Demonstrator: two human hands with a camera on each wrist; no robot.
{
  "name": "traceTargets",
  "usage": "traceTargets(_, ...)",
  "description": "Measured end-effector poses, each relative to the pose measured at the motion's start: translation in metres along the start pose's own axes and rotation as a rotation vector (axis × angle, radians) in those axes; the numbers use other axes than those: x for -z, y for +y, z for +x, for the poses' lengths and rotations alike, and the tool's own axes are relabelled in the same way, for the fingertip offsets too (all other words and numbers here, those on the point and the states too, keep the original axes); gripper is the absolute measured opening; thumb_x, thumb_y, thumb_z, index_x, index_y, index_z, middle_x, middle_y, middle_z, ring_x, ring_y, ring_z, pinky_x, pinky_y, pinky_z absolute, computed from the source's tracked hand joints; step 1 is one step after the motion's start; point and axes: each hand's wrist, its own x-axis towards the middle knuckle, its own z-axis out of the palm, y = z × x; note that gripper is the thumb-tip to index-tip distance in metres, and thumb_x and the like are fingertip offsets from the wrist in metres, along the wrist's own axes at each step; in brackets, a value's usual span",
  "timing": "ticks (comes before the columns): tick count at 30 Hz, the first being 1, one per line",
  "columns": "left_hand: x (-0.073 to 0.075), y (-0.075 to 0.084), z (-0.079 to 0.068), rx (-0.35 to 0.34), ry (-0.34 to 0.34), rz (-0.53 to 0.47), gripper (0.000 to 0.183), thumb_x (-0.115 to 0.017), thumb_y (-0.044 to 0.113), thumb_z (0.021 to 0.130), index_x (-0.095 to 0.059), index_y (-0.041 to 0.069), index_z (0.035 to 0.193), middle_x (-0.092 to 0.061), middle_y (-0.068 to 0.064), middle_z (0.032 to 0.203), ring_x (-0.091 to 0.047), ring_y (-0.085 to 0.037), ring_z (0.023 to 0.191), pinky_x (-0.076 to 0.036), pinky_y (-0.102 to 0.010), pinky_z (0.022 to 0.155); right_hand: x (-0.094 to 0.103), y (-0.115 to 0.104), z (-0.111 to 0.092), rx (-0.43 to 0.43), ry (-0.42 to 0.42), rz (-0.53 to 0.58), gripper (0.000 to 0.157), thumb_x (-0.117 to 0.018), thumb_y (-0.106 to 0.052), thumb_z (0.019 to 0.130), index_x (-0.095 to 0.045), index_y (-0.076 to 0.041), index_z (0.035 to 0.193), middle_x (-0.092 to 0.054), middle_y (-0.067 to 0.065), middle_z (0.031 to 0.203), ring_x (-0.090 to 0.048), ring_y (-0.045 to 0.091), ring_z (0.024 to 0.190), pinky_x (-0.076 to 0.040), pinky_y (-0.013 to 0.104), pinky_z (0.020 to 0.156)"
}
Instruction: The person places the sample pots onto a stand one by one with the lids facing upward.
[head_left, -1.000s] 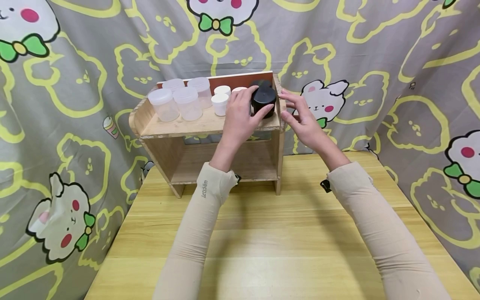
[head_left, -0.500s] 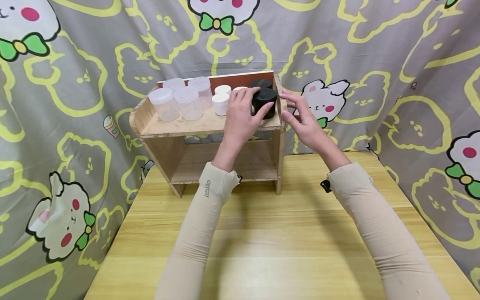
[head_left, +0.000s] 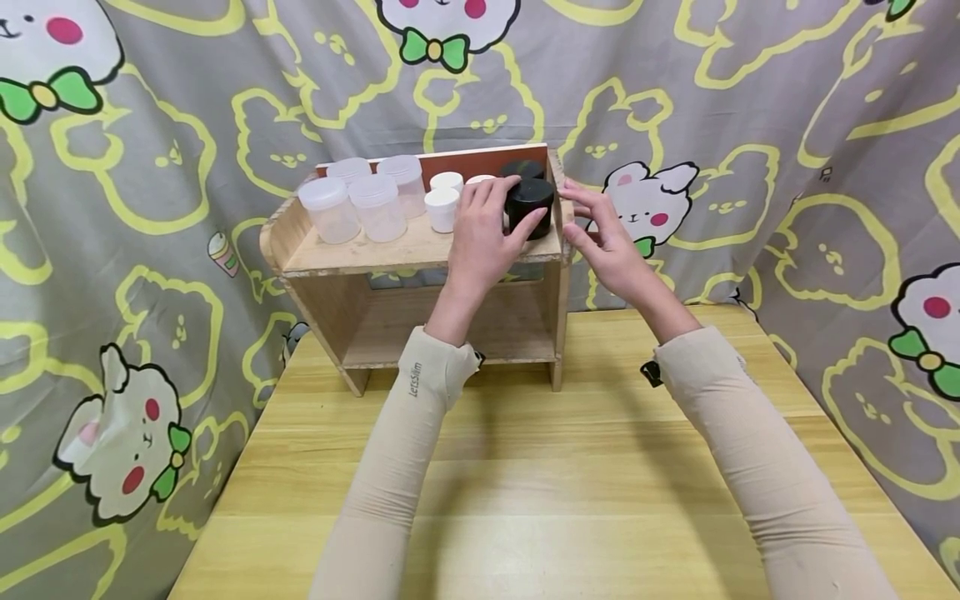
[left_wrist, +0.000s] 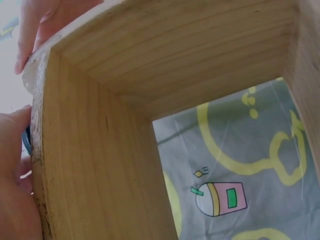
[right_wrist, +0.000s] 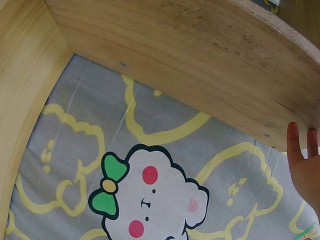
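Observation:
In the head view, my left hand (head_left: 482, 237) grips a black lidded jar (head_left: 532, 198) at the right end of the wooden shelf's top (head_left: 352, 254), thumb in front and fingers over its left side. Behind it stands another black jar (head_left: 522, 169), partly hidden. Fingertips of my right hand (head_left: 609, 246) rest against the outside of the shelf's right side panel (head_left: 557, 275). Left of my left hand are white-capped small jars (head_left: 442, 208), some covered by the hand. In the right wrist view, fingers (right_wrist: 294, 137) touch the wooden panel (right_wrist: 200, 55).
Several clear plastic jars (head_left: 377, 208) stand on the left part of the shelf top. Below is a lower shelf board (head_left: 450, 325). The unit stands on a wooden table (head_left: 525, 475) before a patterned grey curtain (head_left: 637, 50).
The front black jar has come down slightly under my left hand, and more of the jar behind it shows. My right hand has kept its place at the side panel.

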Motion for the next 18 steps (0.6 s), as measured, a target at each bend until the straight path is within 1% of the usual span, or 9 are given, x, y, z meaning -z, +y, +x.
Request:
traceTargets(3, 0.0, -0.001, 0.0, 0.0, 0.005, 0.001, 0.056, -0.067, 0.046, 0.1, -0.061, 0.009, 0.141, -0.063, -0.012, 0.135, -0.05, -0.029, 0.127, -0.038, -0.04, 0.113, 0.0, 0.0, 0.0, -0.001, 0.0, 0.0, 0.049, -0.052, -0.014, 0.109, -0.039, -0.018, 0.156, -0.025, -0.003, 0.169, -0.043, 0.033, 0.142, -0.044, 0.058, 0.107)
traceTargets(9, 0.0, -0.002, -0.001, -0.015, 0.018, -0.016, 0.06, -0.066, 0.047, 0.1, -0.058, 0.008, 0.145, -0.061, -0.013, 0.138, -0.05, -0.03, 0.13, -0.038, -0.039, 0.116, -0.001, 0.0, -0.001, 0.001, 0.011, 0.002, 0.05, -0.051, -0.011, 0.108, -0.038, -0.016, 0.156, -0.025, 0.001, 0.17, -0.043, 0.038, 0.143, -0.041, 0.065, 0.108)
traceTargets(12, 0.003, -0.003, -0.002, -0.024, 0.022, -0.04, 0.061, -0.064, 0.048, 0.101, -0.055, 0.009, 0.147, -0.06, -0.012, 0.141, -0.049, -0.029, 0.135, -0.031, -0.04, 0.123, 0.0, 0.0, -0.001, -0.001, 0.016, -0.019, 0.051, -0.053, -0.011, 0.108, -0.04, -0.019, 0.156, -0.026, -0.002, 0.17, -0.045, 0.038, 0.142, -0.041, 0.064, 0.109)
traceTargets(14, 0.005, -0.003, -0.005, -0.034, 0.019, -0.031, 0.062, -0.061, 0.049, 0.102, -0.053, 0.013, 0.151, -0.057, -0.009, 0.147, -0.046, -0.027, 0.139, -0.025, -0.04, 0.127, 0.002, -0.001, -0.001, 0.003, 0.013, -0.048, 0.052, -0.054, -0.013, 0.107, -0.04, -0.022, 0.157, -0.028, -0.004, 0.169, -0.047, 0.037, 0.141, -0.041, 0.062, 0.111)
traceTargets(15, 0.007, -0.003, -0.007, -0.05, 0.02, -0.018, 0.061, -0.06, 0.049, 0.103, -0.051, 0.015, 0.153, -0.055, -0.008, 0.15, -0.045, -0.026, 0.141, -0.023, -0.04, 0.128, 0.004, -0.001, -0.002, 0.008, 0.011, -0.073, 0.054, -0.055, -0.014, 0.107, -0.04, -0.023, 0.158, -0.028, -0.004, 0.169, -0.048, 0.037, 0.141, -0.041, 0.061, 0.111)
traceTargets(17, 0.011, -0.004, -0.012, -0.084, 0.013, 0.029, 0.062, -0.058, 0.05, 0.103, -0.047, 0.021, 0.157, -0.049, -0.003, 0.159, -0.041, -0.023, 0.146, -0.019, -0.04, 0.129, 0.007, 0.0, -0.004, 0.023, 0.012, -0.137, 0.057, -0.056, -0.019, 0.107, -0.037, -0.025, 0.16, -0.028, -0.004, 0.169, -0.049, 0.036, 0.141, -0.04, 0.06, 0.114)
traceTargets(18, 0.014, -0.005, -0.016, -0.106, 0.007, 0.058, 0.062, -0.056, 0.05, 0.104, -0.044, 0.023, 0.159, -0.044, -0.001, 0.163, -0.038, -0.022, 0.148, -0.019, -0.041, 0.129, 0.009, -0.001, -0.005, 0.033, 0.016, -0.178, 0.058, -0.056, -0.023, 0.108, -0.036, -0.024, 0.162, -0.027, -0.004, 0.17, -0.048, 0.035, 0.142, -0.038, 0.059, 0.117)
